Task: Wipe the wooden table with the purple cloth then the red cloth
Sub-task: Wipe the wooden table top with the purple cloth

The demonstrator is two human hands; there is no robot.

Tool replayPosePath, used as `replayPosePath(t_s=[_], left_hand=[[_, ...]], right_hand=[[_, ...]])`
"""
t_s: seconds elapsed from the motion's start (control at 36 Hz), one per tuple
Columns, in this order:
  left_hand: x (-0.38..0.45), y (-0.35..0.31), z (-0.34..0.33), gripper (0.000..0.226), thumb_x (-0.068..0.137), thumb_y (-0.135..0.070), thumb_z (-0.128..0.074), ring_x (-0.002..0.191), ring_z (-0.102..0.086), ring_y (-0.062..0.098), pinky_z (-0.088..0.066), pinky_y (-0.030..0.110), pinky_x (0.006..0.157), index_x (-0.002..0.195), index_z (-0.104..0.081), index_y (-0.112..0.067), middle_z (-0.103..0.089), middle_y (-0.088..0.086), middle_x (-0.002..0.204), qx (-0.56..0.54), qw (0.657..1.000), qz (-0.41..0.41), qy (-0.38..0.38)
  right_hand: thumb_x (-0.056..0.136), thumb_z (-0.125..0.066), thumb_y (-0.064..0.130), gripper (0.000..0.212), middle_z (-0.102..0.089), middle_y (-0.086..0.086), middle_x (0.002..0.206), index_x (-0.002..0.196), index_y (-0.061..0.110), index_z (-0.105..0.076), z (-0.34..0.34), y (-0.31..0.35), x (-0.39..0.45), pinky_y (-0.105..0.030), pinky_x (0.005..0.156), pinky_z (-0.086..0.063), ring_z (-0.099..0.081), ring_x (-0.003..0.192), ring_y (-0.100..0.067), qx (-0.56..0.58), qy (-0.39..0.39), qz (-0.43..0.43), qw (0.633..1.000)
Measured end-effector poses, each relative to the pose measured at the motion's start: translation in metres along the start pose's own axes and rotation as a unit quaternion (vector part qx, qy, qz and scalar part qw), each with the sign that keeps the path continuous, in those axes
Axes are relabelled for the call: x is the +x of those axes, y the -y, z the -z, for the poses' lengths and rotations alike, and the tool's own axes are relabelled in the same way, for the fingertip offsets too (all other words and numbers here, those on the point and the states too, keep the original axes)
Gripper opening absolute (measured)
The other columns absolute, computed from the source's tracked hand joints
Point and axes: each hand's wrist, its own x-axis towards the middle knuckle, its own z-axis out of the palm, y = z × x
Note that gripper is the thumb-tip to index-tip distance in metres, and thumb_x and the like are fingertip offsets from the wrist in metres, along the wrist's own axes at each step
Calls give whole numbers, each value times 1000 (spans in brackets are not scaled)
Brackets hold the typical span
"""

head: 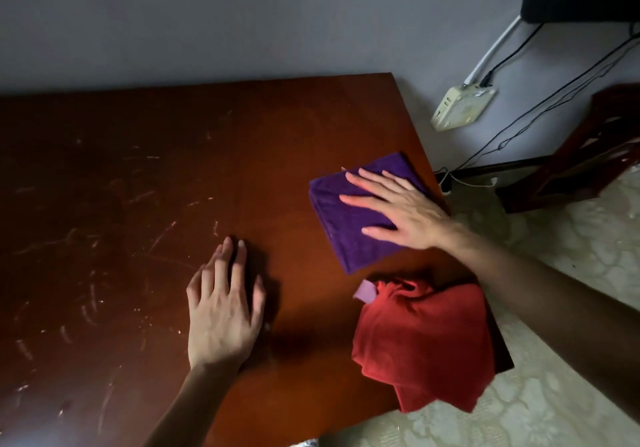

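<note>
The wooden table (145, 176) is dark reddish-brown with many pale scratches on its left half. A folded purple cloth (343, 225) lies flat near the table's right edge. My right hand (401, 207) rests palm down on top of it, fingers spread and pointing left. A crumpled red cloth (422, 339) with a small pink label sits nearer to me at the right front corner, partly hanging over the edge. My left hand (225, 308) lies flat on the bare wood, left of the red cloth, holding nothing.
A grey wall runs behind the table. A white power strip (460, 107) with black cables hangs on the wall to the right. A dark wooden chair (588, 155) stands on the pale patterned floor beyond the table's right edge.
</note>
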Motion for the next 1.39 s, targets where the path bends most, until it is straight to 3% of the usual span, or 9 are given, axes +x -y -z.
replayPosePath(t_s=[0.31, 0.39, 0.58, 0.72, 0.95, 1.06, 1.14, 1.28, 1.39], left_hand=[[2, -2, -1, 63, 99, -42, -36, 140, -41, 29, -33, 49, 108, 154, -37, -12, -35, 9, 160, 9, 1000, -10, -13], [7, -1, -4, 62, 98, -42, -38, 138, -42, 28, -32, 47, 108, 153, -40, -13, -37, 8, 159, 3, 1000, -8, -24], [11, 0, -5, 62, 99, -41, -37, 136, -41, 29, -32, 48, 107, 153, -39, -11, -39, 10, 157, 16, 999, -14, -28], [11, 1, -7, 60, 100, -39, -40, 134, -43, 31, -31, 48, 108, 153, -39, -11, -41, 12, 155, 13, 1000, -12, -23], [14, 1, -7, 53, 102, -38, -38, 130, -47, 32, -34, 49, 107, 146, -44, -9, -45, 13, 150, -11, 998, -22, -49], [14, 2, -4, 38, 101, -28, -43, 115, -49, 29, -35, 44, 100, 134, -50, -12, -52, 11, 129, -147, 984, -6, -101], [6, 13, 8, 29, 100, -20, -43, 107, -51, 31, -41, 45, 93, 125, -54, -9, -54, 14, 119, -226, 965, -5, -137], [-27, 64, 30, 30, 97, -25, -42, 101, -51, 43, -44, 52, 85, 112, -55, -3, -55, 26, 117, -158, 981, 10, -109], [-60, 122, 53, 37, 96, -29, -43, 103, -50, 39, -40, 51, 89, 129, -58, -19, -53, 21, 119, -68, 994, -5, -82]], right_hand=[[103, -26, 68, 63, -7, 9, 174, 162, 45, -18, 31, -113, 125, -46, 128, -6, -3, 160, -14, 19, 3, -136, 990], [105, -27, 66, 61, -7, 7, 174, 162, 45, -17, 32, -120, 152, -51, 129, -5, -3, 160, -15, 36, -10, -206, 978], [103, -19, 70, 69, -4, 1, 174, 164, 40, -12, 25, -96, 188, -44, 129, 4, 1, 160, -19, 64, -37, -335, 939], [101, -18, 73, 75, 3, -2, 174, 165, 37, -5, 15, -54, 188, -47, 129, 4, 6, 160, -23, 58, -37, -371, 926], [101, -28, 70, 72, -6, -2, 174, 164, 39, -13, -7, 63, 148, -46, 129, -1, -2, 161, -23, 35, -53, -311, 948], [92, -18, 75, 79, -15, -3, 173, 162, 38, -22, -24, 130, 106, -48, 128, -9, -11, 160, -25, 26, -73, -291, 954], [94, -23, 73, 77, -18, -4, 172, 162, 36, -25, -35, 179, 74, -49, 128, -13, -14, 160, -26, 29, -86, -278, 956], [100, -30, 70, 74, -11, -4, 173, 164, 34, -21, -49, 268, 14, -52, 127, -15, -8, 161, -25, 17, -79, -224, 971], [101, -32, 70, 75, -6, -3, 174, 164, 34, -17, -50, 337, -13, -53, 127, -15, -1, 161, -24, 34, -54, -182, 981]])
